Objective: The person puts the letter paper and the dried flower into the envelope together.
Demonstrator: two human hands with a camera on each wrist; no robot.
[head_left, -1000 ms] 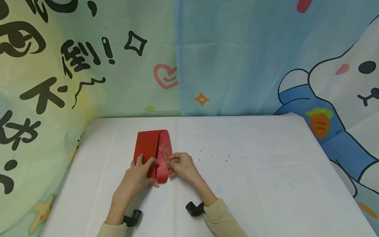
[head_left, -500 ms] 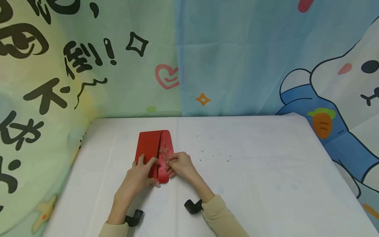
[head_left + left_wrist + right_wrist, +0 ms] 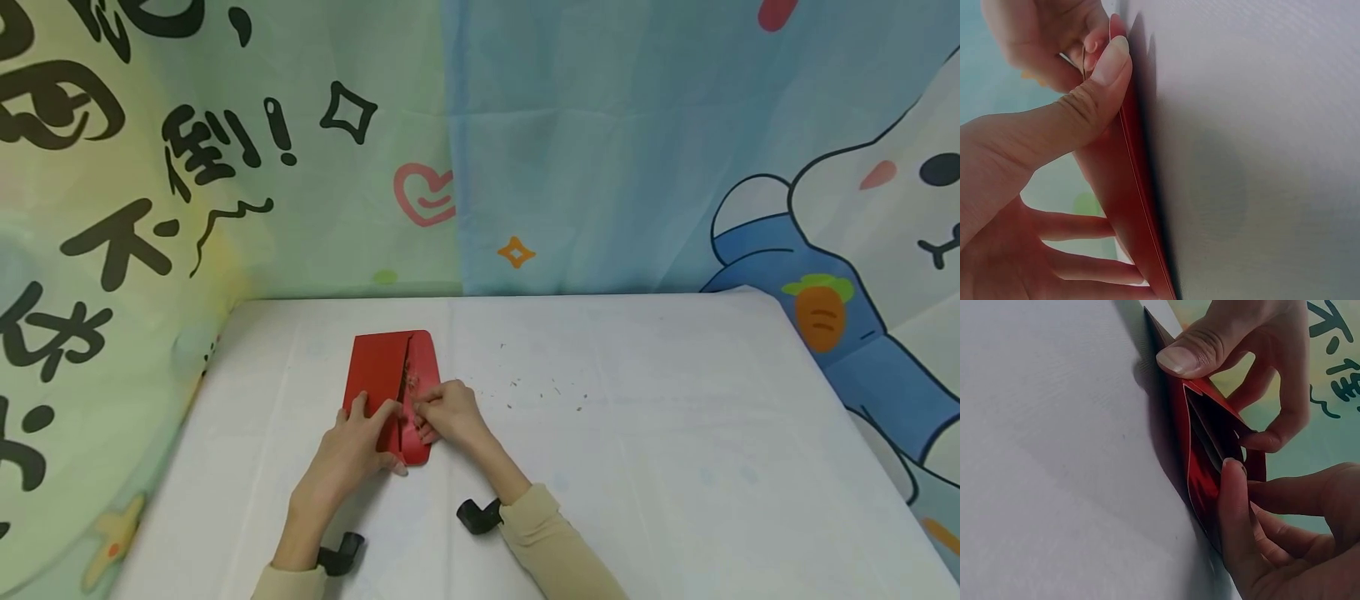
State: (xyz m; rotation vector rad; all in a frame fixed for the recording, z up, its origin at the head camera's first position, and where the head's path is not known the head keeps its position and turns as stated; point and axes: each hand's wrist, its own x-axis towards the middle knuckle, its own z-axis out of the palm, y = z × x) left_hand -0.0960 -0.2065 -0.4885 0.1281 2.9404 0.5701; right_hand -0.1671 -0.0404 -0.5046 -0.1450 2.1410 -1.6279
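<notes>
A red envelope (image 3: 377, 367) lies on the white table, its lighter red flap (image 3: 426, 362) folded out to the right. My left hand (image 3: 348, 446) grips the envelope's near edge, and in the right wrist view its thumb and a finger stand at either side of the gaping mouth (image 3: 1204, 469). At that mouth my right hand (image 3: 455, 414) pinches thin tan strands (image 3: 412, 380), partly hidden by its fingers. The right thumb and fingertips reach the mouth's edge in the right wrist view. Inside, the envelope looks dark and its contents cannot be made out.
Several tiny tan scraps (image 3: 556, 390) are scattered on the white tablecloth (image 3: 675, 450) right of the envelope. Behind the table hangs a printed cloth backdrop (image 3: 585, 150). Black wrist mounts (image 3: 477, 517) stick out beside both forearms.
My right hand has shifted slightly left and up, taking the strands closer to the envelope's mouth. Fewer strands show over the flap. My left hand keeps its hold on the envelope.
</notes>
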